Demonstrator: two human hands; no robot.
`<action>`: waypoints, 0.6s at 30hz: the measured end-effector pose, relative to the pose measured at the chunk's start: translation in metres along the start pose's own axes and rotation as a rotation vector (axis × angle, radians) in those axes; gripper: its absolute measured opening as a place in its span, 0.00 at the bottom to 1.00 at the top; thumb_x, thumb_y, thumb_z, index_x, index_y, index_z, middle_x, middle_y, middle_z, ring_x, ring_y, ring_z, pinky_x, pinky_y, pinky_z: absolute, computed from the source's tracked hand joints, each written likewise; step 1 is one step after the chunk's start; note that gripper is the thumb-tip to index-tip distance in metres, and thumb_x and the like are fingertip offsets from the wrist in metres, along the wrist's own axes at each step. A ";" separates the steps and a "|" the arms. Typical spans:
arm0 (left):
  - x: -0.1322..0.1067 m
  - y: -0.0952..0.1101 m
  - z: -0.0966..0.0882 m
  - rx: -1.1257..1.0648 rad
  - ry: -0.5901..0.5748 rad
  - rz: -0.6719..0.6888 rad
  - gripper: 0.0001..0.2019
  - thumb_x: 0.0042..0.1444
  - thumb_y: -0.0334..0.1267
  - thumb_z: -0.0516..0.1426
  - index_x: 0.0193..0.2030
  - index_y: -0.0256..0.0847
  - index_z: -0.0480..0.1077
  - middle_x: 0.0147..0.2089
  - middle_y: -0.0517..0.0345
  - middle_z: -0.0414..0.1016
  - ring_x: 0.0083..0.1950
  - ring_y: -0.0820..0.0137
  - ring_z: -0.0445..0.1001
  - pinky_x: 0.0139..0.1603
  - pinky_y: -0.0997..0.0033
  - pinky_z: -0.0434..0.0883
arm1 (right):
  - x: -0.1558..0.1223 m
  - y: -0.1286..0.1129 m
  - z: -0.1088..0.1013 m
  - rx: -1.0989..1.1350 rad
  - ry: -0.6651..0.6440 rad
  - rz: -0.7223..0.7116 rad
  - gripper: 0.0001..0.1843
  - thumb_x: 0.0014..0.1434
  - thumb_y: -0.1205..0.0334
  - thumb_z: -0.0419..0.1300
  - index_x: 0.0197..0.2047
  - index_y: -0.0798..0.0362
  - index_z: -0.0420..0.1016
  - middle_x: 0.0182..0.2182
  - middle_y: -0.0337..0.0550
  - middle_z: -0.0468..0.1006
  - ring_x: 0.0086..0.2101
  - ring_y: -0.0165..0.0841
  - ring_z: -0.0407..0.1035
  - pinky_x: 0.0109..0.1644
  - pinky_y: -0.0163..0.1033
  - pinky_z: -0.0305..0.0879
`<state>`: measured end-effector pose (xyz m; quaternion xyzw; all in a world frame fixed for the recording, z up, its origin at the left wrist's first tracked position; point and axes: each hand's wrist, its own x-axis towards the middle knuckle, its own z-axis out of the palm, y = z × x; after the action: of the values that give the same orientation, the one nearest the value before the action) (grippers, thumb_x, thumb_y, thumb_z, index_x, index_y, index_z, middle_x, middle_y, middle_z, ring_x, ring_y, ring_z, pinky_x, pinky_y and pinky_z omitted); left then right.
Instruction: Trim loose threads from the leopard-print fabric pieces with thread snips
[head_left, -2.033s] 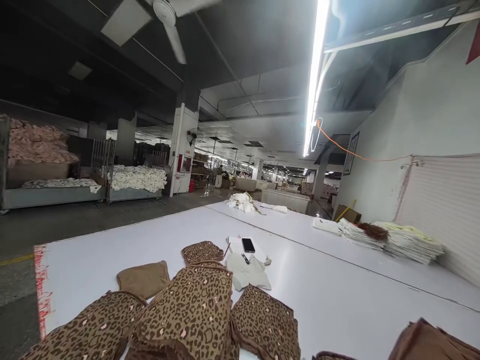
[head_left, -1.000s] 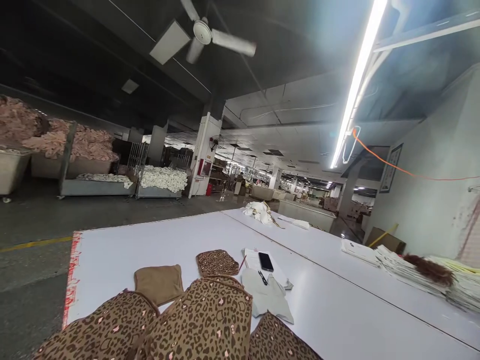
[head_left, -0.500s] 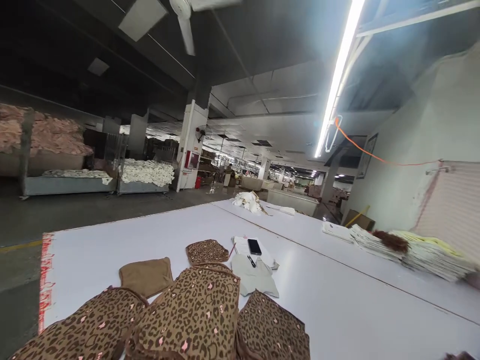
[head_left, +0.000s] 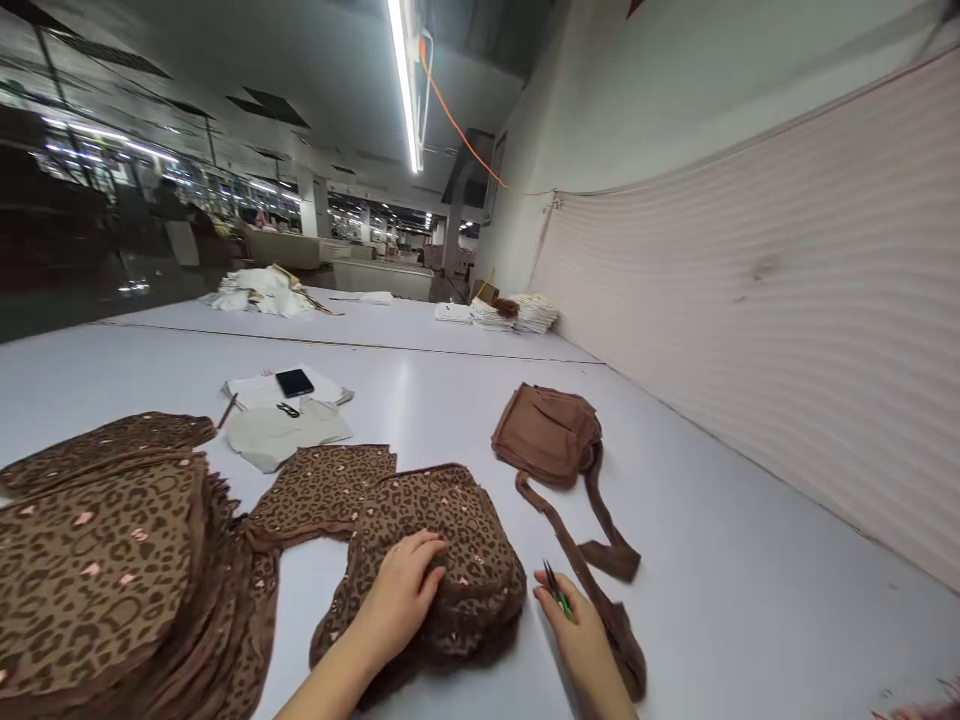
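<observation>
My left hand (head_left: 401, 590) lies flat, fingers stretched out, on top of a stack of leopard-print fabric pieces (head_left: 442, 540) near the front of the white table (head_left: 712, 520). Just right of that stack, my right hand (head_left: 577, 630) is closed around small green-handled snips (head_left: 555, 588), whose tips point away from me. A long brown fabric strip (head_left: 600, 550) runs under and beside the right hand, back to a folded pile of plain brown pieces (head_left: 551, 432).
A big stack of leopard-print pieces (head_left: 97, 560) fills the left front, with a flat leopard piece (head_left: 322, 485) beside it. Behind lie a pale fabric piece (head_left: 281, 432), papers and a black phone (head_left: 294, 381). A ribbed pink wall panel (head_left: 787, 300) borders the table's right side.
The view has swung down and to the right, away from the hall and ceiling. Both hands have come into view, one on the leopard stack, one holding the snips.
</observation>
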<state>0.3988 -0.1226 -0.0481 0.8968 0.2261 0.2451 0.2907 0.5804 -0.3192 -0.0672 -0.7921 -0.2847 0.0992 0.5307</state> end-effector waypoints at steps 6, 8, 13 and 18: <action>0.005 0.038 0.013 0.075 0.000 0.007 0.11 0.58 0.32 0.52 0.46 0.42 0.71 0.51 0.52 0.72 0.52 0.63 0.70 0.55 0.58 0.66 | 0.012 -0.022 0.011 0.025 -0.023 -0.167 0.18 0.55 0.52 0.55 0.42 0.54 0.78 0.42 0.52 0.78 0.46 0.45 0.70 0.54 0.49 0.65; 0.012 0.041 0.020 0.111 0.003 -0.018 0.11 0.56 0.31 0.53 0.45 0.41 0.72 0.51 0.51 0.72 0.52 0.62 0.69 0.55 0.59 0.66 | 0.021 -0.028 0.019 0.025 -0.050 -0.253 0.17 0.55 0.56 0.55 0.43 0.53 0.78 0.44 0.52 0.77 0.48 0.44 0.69 0.56 0.48 0.64; 0.022 0.037 0.026 0.147 -0.039 -0.065 0.12 0.52 0.31 0.56 0.45 0.40 0.72 0.48 0.52 0.72 0.52 0.61 0.68 0.54 0.60 0.65 | 0.039 -0.030 0.046 -0.093 -0.189 -0.285 0.14 0.51 0.67 0.56 0.40 0.51 0.79 0.53 0.51 0.71 0.52 0.43 0.67 0.57 0.49 0.62; 0.021 0.039 0.025 0.113 -0.043 -0.093 0.14 0.52 0.33 0.57 0.47 0.40 0.71 0.48 0.52 0.71 0.51 0.61 0.66 0.54 0.61 0.64 | 0.041 -0.029 0.052 -0.096 -0.170 -0.332 0.09 0.54 0.68 0.54 0.30 0.50 0.75 0.47 0.50 0.73 0.48 0.43 0.69 0.53 0.48 0.65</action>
<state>0.4402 -0.1500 -0.0346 0.9053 0.2748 0.1990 0.2556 0.5803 -0.2481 -0.0568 -0.7473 -0.4599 0.0631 0.4755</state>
